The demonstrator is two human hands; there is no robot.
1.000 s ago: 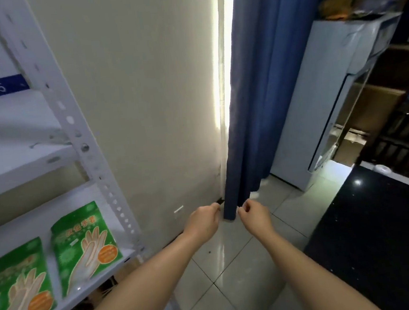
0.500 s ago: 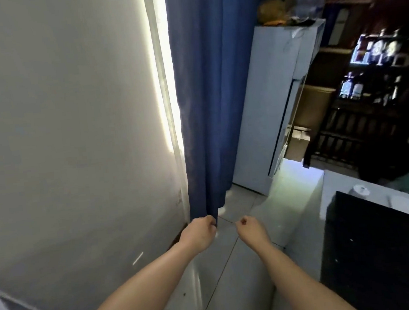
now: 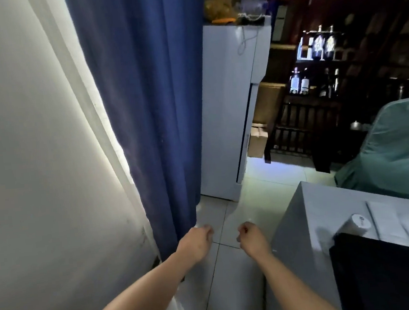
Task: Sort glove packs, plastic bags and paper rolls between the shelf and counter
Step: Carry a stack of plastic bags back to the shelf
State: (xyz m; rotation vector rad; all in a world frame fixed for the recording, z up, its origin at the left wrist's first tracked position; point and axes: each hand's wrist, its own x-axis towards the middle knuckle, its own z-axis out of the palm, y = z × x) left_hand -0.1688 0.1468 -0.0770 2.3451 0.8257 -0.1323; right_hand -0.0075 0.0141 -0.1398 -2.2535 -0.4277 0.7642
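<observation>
the left hand [image 3: 196, 245] and the right hand [image 3: 252, 239] are held out apart, fingers curled into fists, over the floor [image 3: 230, 273] between the blue curtain [image 3: 145, 110] and the counter [image 3: 327, 214].

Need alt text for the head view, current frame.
Left hand and right hand, held out side by side over a tiled floor, pinch what looks like a clear bag hanging between them. A blue curtain and pale wall stand to the left, with a white cabinet behind and a grey counter at right.
</observation>
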